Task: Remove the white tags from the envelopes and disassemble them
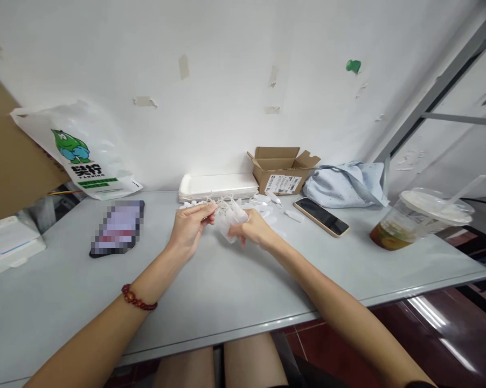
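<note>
My left hand (pixel 193 223), a red bead bracelet on its wrist, pinches thin white strings (pixel 223 206) between thumb and fingertips. Close on its right, my right hand (pixel 253 229) is closed around a translucent white plastic bundle (pixel 228 222). The strings run at the top of this bundle. Whether it is one piece or several I cannot tell. Small clear-white plastic pieces (pixel 293 216) lie loose on the table behind and to the right of my hands, some hidden by them.
On the grey table (pixel 227 291), a stack of white trays (pixel 219 186) and an open cardboard box (pixel 283 172) stand against the wall. A phone (pixel 321 216), a folded light-blue cloth (pixel 348 183) and a drink cup (pixel 408 221) are right. A blurred-out item (pixel 119 227) and white bag (pixel 85 153) are left.
</note>
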{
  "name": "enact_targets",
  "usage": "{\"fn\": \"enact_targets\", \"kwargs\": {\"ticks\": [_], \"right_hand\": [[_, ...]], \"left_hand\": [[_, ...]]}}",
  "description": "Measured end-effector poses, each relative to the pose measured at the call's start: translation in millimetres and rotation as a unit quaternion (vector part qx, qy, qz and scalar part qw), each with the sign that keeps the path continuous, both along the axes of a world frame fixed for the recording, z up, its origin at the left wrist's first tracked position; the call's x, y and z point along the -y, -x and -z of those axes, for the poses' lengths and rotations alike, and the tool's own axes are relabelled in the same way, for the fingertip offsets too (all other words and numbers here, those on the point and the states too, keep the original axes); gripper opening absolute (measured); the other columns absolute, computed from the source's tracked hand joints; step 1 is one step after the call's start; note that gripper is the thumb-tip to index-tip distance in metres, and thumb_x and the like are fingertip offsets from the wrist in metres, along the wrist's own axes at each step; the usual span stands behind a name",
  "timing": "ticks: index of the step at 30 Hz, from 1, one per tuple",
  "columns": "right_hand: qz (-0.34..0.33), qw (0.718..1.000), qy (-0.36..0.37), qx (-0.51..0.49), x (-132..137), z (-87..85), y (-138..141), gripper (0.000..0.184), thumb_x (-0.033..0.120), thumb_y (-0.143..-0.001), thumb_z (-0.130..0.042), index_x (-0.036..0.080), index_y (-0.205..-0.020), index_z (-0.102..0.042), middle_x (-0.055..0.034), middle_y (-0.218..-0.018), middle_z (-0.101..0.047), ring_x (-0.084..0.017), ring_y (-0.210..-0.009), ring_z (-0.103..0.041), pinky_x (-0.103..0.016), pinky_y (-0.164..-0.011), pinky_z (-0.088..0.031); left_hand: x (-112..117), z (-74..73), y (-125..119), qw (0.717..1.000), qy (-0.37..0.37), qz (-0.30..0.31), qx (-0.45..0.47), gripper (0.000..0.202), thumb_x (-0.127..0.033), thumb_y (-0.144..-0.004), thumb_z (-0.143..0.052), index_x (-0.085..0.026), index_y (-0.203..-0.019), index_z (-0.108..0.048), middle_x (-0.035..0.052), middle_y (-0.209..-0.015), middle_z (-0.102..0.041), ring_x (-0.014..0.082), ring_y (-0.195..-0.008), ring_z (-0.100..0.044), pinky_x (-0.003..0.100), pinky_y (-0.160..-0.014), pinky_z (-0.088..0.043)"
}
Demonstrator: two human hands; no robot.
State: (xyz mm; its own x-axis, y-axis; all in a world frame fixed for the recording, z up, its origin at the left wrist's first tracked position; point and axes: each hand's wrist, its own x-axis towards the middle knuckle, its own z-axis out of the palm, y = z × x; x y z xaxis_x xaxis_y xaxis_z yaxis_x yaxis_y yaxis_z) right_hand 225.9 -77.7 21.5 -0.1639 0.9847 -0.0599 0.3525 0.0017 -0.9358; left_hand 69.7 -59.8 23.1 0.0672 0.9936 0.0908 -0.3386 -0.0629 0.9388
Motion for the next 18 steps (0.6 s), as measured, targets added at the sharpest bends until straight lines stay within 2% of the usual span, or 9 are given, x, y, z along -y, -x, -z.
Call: {"fn": "enact_targets", "kwargs": {"ticks": [2,6,8,10,13,16,18], "right_hand": [[0.003,1.000,0.004,-0.003,1,-1.3,-1,0.008,0.016,-0.054,-0.058,0.017,-0.053,-0.050,0.0052,-0.040,-0.049,-0.009,-0.036,-0.047,-0.020,-0.041,-0.037],[0.025,0.999,0.031,0.034,4,0.0,-2,0.009,0.014,-0.052,-0.058,0.017,-0.054,-0.050,0.0056,-0.039,-0.049,-0.011,-0.034,-0.048,-0.021,-0.037,-0.033],[0.030,0.998,0.041,0.036,5,1.7,-1,0.009,0.014,-0.051,-0.059,0.017,-0.055,-0.051,0.0056,-0.039,-0.049,-0.012,-0.033,-0.049,-0.021,-0.036,-0.033],[0.026,0.999,0.036,0.016,4,3.3,-1,0.008,0.014,-0.052,-0.058,0.017,-0.053,-0.050,0.0054,-0.040,-0.049,-0.011,-0.034,-0.049,-0.021,-0.037,-0.035],[0.025,0.999,0.021,-0.019,2,5.5,-1,0.008,0.016,-0.054,-0.058,0.016,-0.052,-0.050,0.0050,-0.041,-0.048,-0.010,-0.034,-0.047,-0.022,-0.038,-0.036],[0.040,0.999,0.002,-0.018,-1,7.8,-2,0.006,0.017,-0.055,-0.058,0.016,-0.055,-0.052,0.0044,-0.042,-0.049,-0.010,-0.035,-0.046,-0.022,-0.037,-0.036],[0.045,0.999,-0.008,-0.007,-1,9.3,-2,0.006,0.018,-0.055,-0.057,0.016,-0.056,-0.052,0.0042,-0.042,-0.050,-0.010,-0.035,-0.046,-0.022,-0.037,-0.035]], "left_hand": [[-3,-2.1,1,1.000,0.011,-0.012,0.021,0.012,-0.018,-0.059,-0.076,-0.009,-0.063,-0.071,0.0034,-0.065,-0.060,0.0077,-0.057,-0.050,0.021,-0.054,-0.043],[-16,-12.0,17,0.985,0.042,-0.101,0.135,0.003,-0.008,-0.062,-0.070,-0.007,-0.064,-0.068,0.0019,-0.064,-0.059,0.0052,-0.056,-0.051,0.015,-0.052,-0.044],[-20,-17.4,25,0.979,0.052,-0.114,0.159,0.002,-0.005,-0.065,-0.067,-0.007,-0.066,-0.066,0.0014,-0.064,-0.058,0.0046,-0.056,-0.051,0.013,-0.052,-0.045],[-20,-20.8,29,0.982,0.078,-0.077,0.153,0.003,-0.005,-0.068,-0.064,-0.008,-0.067,-0.065,0.0012,-0.063,-0.057,0.0052,-0.056,-0.053,0.013,-0.052,-0.047],[-14,-21.3,24,0.983,0.130,0.020,0.129,0.007,-0.004,-0.070,-0.058,-0.008,-0.065,-0.061,0.0036,-0.066,-0.058,0.0061,-0.054,-0.053,0.013,-0.046,-0.045],[-7,-20.4,16,0.970,0.182,0.101,0.125,0.012,-0.005,-0.071,-0.050,-0.010,-0.062,-0.055,0.0080,-0.071,-0.061,0.0053,-0.048,-0.048,0.014,-0.040,-0.041],[-3,-20.8,13,0.959,0.207,0.145,0.131,0.011,-0.011,-0.074,-0.047,-0.011,-0.066,-0.055,0.0066,-0.067,-0.058,0.0058,-0.044,-0.044,0.016,-0.037,-0.037]]}}
